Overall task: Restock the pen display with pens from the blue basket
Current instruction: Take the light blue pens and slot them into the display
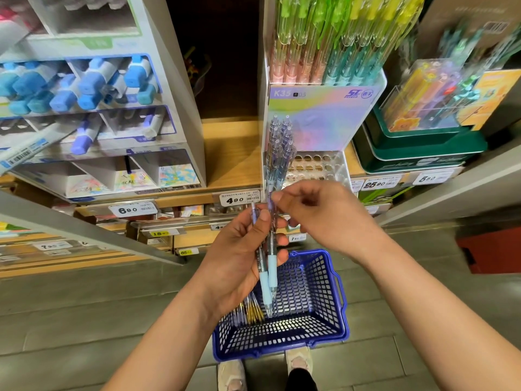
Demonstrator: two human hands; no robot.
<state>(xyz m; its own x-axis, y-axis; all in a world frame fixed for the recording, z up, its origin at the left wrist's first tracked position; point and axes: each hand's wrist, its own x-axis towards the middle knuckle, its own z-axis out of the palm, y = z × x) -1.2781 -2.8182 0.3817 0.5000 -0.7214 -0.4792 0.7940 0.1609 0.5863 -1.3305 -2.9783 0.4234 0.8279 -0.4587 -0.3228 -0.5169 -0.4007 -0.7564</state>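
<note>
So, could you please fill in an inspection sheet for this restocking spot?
Surface: wooden shelf, bare beside display.
Job's things: clear plastic K35 pen display, front holes empty; blue plastic mesh basket on floor, few pens left; bundle of clear light-blue-grip pens.
Clutter: white price tags.
Grip: left hand holds bundle; right hand pinches one pen.
Cables: nothing seen.
Surroundings: blue marker rack, green tin boxes.

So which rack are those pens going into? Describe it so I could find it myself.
Find the tall K35 pen display on the wooden shelf, packed on top with green, pink and teal pens. At its foot sits a clear perforated tray, just above the raised hands. Unlike the full tiers above, its round holes stand empty.
</note>
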